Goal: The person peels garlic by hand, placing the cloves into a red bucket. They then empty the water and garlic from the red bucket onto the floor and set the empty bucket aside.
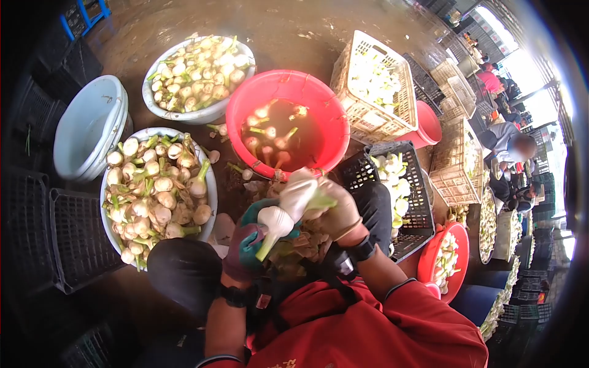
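Observation:
My left hand (246, 242), in a green and purple glove, is closed on a white garlic bulb (275, 222) whose green stem points down. Next to it, my right hand (336, 210), in a pale glove, is closed on another white bulb (299, 191) with a green stem, blurred by motion. Both hands are close together above my lap, just below the red basin (339, 122), in which several bulbs sit in brown water. At the left, a pale blue tub (213, 197) is heaped with unpeeled bulbs. Loose peelings lie beneath my hands.
Another tub (147, 98) of bulbs stands behind. Empty blue basins (83, 132) are at the left. To the right are a cream crate (356, 76), a black crate (423, 214) and a red bowl (463, 245) with white bulbs. Farther right, a person (506, 138) sits among crates.

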Available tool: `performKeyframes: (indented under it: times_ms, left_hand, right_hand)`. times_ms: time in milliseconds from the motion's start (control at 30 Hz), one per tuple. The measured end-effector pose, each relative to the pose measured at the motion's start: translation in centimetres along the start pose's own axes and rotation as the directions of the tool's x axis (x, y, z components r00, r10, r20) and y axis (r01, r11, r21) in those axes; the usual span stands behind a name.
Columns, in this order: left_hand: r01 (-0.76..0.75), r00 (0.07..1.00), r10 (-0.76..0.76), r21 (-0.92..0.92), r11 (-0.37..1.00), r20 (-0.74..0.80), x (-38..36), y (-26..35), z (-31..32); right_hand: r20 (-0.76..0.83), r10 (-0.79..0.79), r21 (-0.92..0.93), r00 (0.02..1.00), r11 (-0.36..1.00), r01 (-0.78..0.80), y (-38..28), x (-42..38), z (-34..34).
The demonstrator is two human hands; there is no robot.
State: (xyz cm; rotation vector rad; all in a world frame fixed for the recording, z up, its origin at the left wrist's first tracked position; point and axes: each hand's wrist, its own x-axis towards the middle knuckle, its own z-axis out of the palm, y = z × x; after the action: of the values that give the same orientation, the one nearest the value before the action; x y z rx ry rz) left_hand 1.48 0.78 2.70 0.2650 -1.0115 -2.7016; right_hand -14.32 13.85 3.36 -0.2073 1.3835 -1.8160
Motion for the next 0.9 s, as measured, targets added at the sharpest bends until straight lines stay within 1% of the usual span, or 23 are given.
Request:
performKeyframes:
  times_ms: [33,67,100,133,167,200,233,267,300,333,400,433,500,533,567,600,633,667,700,733,800,867,900]
  left_hand:
    - [0.021,0.999,-0.019,-0.057,0.998,0.038,-0.2,0.4,0.3]
    - [0.032,0.998,-0.029,-0.061,0.998,0.051,-0.7,0.7,0.3]
    - [-0.005,1.000,0.005,-0.036,0.999,0.012,-1.2,0.9,0.1]
    - [-0.034,0.999,0.034,-0.011,0.999,-0.013,-1.3,0.8,-0.2]
    - [-0.061,0.993,0.081,0.210,0.976,-0.084,-1.0,0.5,-0.6]
    - [-0.079,0.980,0.148,0.421,0.904,-0.134,-0.6,0.2,-1.1]
    - [-0.108,0.961,0.213,0.469,0.877,-0.177,-0.4,-0.1,-1.6]
    - [-0.134,0.932,0.286,0.519,0.845,-0.224,0.1,-0.5,-1.8]
    - [-0.140,0.914,0.289,0.450,0.882,-0.283,0.5,-0.3,-1.0]
    - [-0.139,0.922,0.280,0.447,0.884,-0.266,0.8,-0.6,-0.6]
    - [-0.074,0.908,0.252,0.464,0.883,-0.336,0.7,-0.9,-0.1]
    - [-0.081,0.931,0.245,0.500,0.862,-0.270,0.8,-1.2,0.1]
    - [0.055,0.948,0.095,0.452,0.891,-0.303,1.2,-1.3,0.4]
    - [0.112,0.954,0.033,0.455,0.883,-0.299,1.2,-1.4,0.2]
    - [0.056,0.959,0.053,0.370,0.927,-0.278,1.4,-2.0,-0.4]
    - [-0.003,0.962,0.078,0.276,0.961,-0.260,1.5,-2.5,-0.9]
    - [0.037,0.964,0.029,0.244,0.969,-0.264,1.4,-2.1,-0.8]
    - [0.009,0.961,0.039,0.168,0.986,-0.274,1.2,-2.4,-0.8]
    - [-0.001,0.958,0.036,0.121,0.993,-0.285,1.2,-2.5,-0.8]
    - [-0.012,0.955,0.033,0.072,0.997,-0.295,1.3,-2.6,-1.0]
    - [-0.002,0.956,0.017,0.051,0.999,-0.294,1.3,-3.2,-2.0]
    - [0.013,0.960,-0.004,0.029,1.000,-0.279,1.6,-3.3,-2.1]
    - [0.045,0.957,-0.026,0.058,0.997,-0.289,1.7,-2.9,-1.5]
  right_hand:
    - [0.172,0.179,0.546,0.969,0.802,-0.244,-2.2,0.4,-0.2]
    - [0.395,0.211,0.848,0.894,0.291,-0.444,-4.4,0.6,-0.5]
    - [0.371,0.201,0.856,0.906,0.303,-0.418,-4.4,1.3,-1.6]
    - [0.180,0.105,0.591,0.978,0.783,-0.193,-3.6,2.3,-3.4]
    - [0.042,-0.082,0.104,0.996,0.992,0.077,-2.8,3.2,-5.1]
    - [-0.004,-0.295,-0.444,0.955,0.857,0.263,-2.7,3.4,-6.3]
    - [-0.046,-0.325,-0.459,0.945,0.847,0.269,-2.8,2.8,-6.0]
    - [0.104,-0.250,-0.717,0.963,0.652,0.246,-2.5,2.2,-4.6]
    - [0.219,-0.110,-0.891,0.970,0.384,0.245,-1.8,1.7,-2.9]
    - [0.277,0.071,-0.959,0.958,0.081,0.271,-1.0,1.2,-1.7]
    - [0.542,0.088,-0.753,0.836,0.493,0.436,0.4,0.6,-0.7]
    - [0.549,0.086,-0.745,0.832,0.501,0.440,-0.1,0.2,0.4]
    - [0.471,0.329,-0.878,0.818,0.267,0.397,-0.7,-0.5,2.5]
    - [0.494,0.332,-0.866,0.804,0.274,0.419,-0.1,-0.3,2.0]
    - [0.482,0.272,-0.792,0.833,0.541,0.281,0.7,-0.1,0.4]
    - [0.449,0.236,-0.640,0.862,0.758,0.125,0.7,-0.2,-1.0]
    - [0.350,0.281,-0.574,0.894,0.818,-0.033,-1.0,-0.2,-2.1]
    - [0.244,0.341,-0.486,0.908,0.853,-0.190,-2.6,-0.3,-3.3]
    - [0.215,0.088,-0.292,0.973,0.956,-0.022,-2.9,-1.0,-4.9]
    - [0.130,-0.160,-0.096,0.979,0.980,0.173,-2.9,-1.3,-6.1]
    - [-0.187,-0.376,0.175,0.907,0.896,0.407,-4.2,-0.4,-6.5]
    - [-0.230,-0.415,-0.077,0.880,0.909,0.409,-6.1,0.7,-4.2]
    - [-0.169,-0.402,-0.315,0.900,0.887,0.337,-6.5,1.9,-4.0]
